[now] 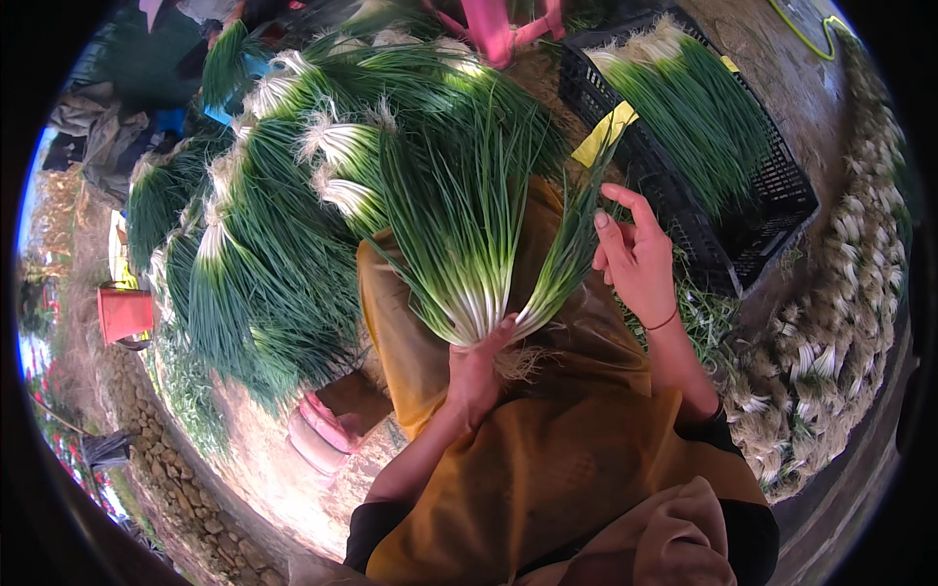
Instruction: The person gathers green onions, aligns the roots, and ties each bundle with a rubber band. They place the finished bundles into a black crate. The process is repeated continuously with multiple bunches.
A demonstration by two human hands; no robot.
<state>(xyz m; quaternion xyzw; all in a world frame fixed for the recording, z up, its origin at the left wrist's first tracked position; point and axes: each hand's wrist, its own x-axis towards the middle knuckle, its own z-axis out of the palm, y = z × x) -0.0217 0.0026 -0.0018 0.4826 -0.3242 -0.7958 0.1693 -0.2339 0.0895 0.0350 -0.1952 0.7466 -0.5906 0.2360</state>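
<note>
A fanned bunch of green onions (pixel 469 271) is gripped near its roots by my left hand (pixel 478 370), above my lap and an orange-brown apron (pixel 557 454). The white stems spread upward, with a smaller group of stalks splayed to the right. My right hand (pixel 636 249) is raised beside the leaves of that right group, its index finger extended and thumb apart; whether a leaf lies between the fingers is hard to tell. Tied-looking bundles of green onions (pixel 256 242) are heaped to the left and ahead of my knees.
A black plastic crate (pixel 788 183) at the upper right holds green onions, with a yellow strip (pixel 604 134) by its side. Many root-ended onion bunches (pixel 821 359) line the right. A pink stool (pixel 487 29) stands ahead; a red bucket (pixel 126 313) and a stone edging (pixel 176 476) are left.
</note>
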